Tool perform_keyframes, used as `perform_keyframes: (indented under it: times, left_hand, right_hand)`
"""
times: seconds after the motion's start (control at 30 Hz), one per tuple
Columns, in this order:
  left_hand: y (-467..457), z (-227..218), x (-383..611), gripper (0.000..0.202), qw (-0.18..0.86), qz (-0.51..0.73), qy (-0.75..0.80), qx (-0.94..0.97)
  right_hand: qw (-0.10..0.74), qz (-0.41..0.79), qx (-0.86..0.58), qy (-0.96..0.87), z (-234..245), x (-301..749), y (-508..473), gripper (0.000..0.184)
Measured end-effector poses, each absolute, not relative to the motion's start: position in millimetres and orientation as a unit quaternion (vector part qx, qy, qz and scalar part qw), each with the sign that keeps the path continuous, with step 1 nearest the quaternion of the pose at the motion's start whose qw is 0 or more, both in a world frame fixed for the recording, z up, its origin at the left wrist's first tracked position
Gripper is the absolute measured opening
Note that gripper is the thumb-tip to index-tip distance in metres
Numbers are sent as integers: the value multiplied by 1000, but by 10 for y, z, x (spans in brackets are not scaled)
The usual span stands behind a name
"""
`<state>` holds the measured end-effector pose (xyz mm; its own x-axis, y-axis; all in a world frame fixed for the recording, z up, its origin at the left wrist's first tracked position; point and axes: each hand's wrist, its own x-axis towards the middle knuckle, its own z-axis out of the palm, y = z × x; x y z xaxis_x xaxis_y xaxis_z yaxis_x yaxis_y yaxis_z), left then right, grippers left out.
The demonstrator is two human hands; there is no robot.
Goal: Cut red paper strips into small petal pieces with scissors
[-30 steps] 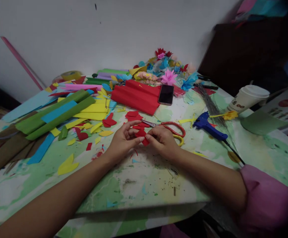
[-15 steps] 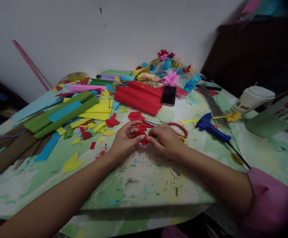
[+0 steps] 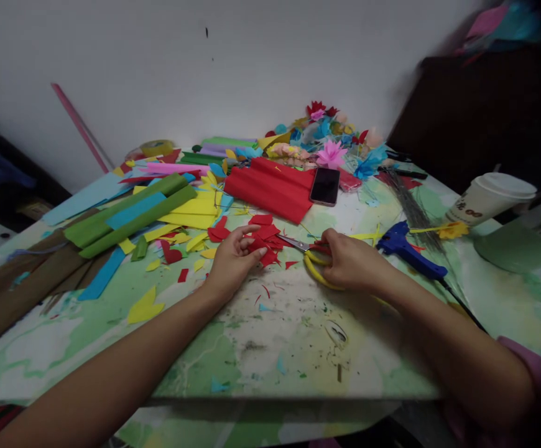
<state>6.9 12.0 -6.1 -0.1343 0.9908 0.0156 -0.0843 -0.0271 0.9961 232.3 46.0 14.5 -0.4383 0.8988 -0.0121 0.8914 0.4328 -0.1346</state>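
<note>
My left hand (image 3: 229, 261) pinches a red piece of crepe paper (image 3: 257, 256) between thumb and fingers, low over the table. My right hand (image 3: 355, 260) is closed on the scissors (image 3: 302, 246), around their red and yellow handles. The blades point left, toward the red paper. Several cut red pieces (image 3: 267, 233) lie just behind my left hand, partly hidden by it. Thin red snippets (image 3: 265, 291) are scattered on the tabletop in front of it.
A red crepe sheet (image 3: 265, 190) and a phone (image 3: 324, 186) lie behind my hands. A blue glue gun (image 3: 403, 249) rests to the right, near a paper cup (image 3: 492, 199). Green rolled paper (image 3: 130, 211) is on the left. Paper flowers (image 3: 331, 152) are heaped by the wall.
My right hand has moved right, away from the red paper, and taken hold of the scissors that lay beside it. My left hand still keeps the red paper. The view has shifted slightly left.
</note>
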Motion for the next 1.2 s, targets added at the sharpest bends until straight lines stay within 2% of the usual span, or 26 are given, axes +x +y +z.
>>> perform_keyframes:
  times: [0.27, 0.33, 0.5, 0.6, 0.77, 0.87, 1.03, 1.1, 1.2]
  left_hand:
    - [121, -86, 51, 48, 461, 574, 497, 459]
    - [124, -87, 47, 48, 456, 588, 489, 456]
    - [128, -90, 45, 48, 451, 602, 484, 448]
    - [131, -92, 48, 48, 457, 606, 480, 439]
    - [142, -96, 40, 49, 460, 610, 471, 440]
    - [145, -102, 24, 50, 458, 614, 470, 438]
    - [137, -108, 20, 48, 451, 628, 465, 430]
    - [129, -102, 29, 48, 456, 628, 461, 430]
    - [114, -88, 42, 45, 460, 621, 455, 442]
  right_hand:
    - [90, 71, -565, -817, 149, 2454, 610, 69]
    - [93, 63, -563, -819, 167, 2472, 615, 67]
    - [100, 2, -604, -791, 235, 2497, 573, 44]
    - [133, -20, -634, -761, 236, 2520, 588, 45]
    - [276, 86, -554, -781, 60, 2439, 618, 66]
    - [328, 146, -455, -815, -39, 2307, 520, 54]
    - [304, 145, -422, -841, -23, 2193, 330, 29]
    - [275, 118, -430, -851, 6, 2207, 312, 29]
    - [218, 66, -427, -875, 41, 2234, 319, 39]
